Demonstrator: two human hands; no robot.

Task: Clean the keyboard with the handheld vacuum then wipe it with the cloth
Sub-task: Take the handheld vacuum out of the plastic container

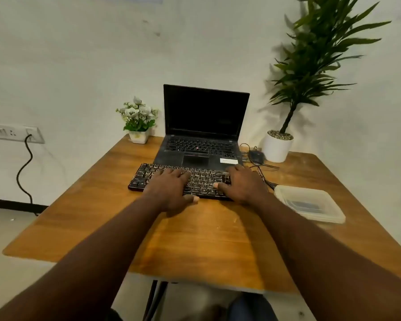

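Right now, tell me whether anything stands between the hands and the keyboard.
Nothing visible does. The left hand and the right hand both rest directly on the keyboard. The laptop stands behind it and the plastic container lies to its right, neither in between.

Wooden table — smooth, faintly glossy; lidded box — translucent plastic.

Wooden table: keyboard, laptop, plastic container, flowerpot.
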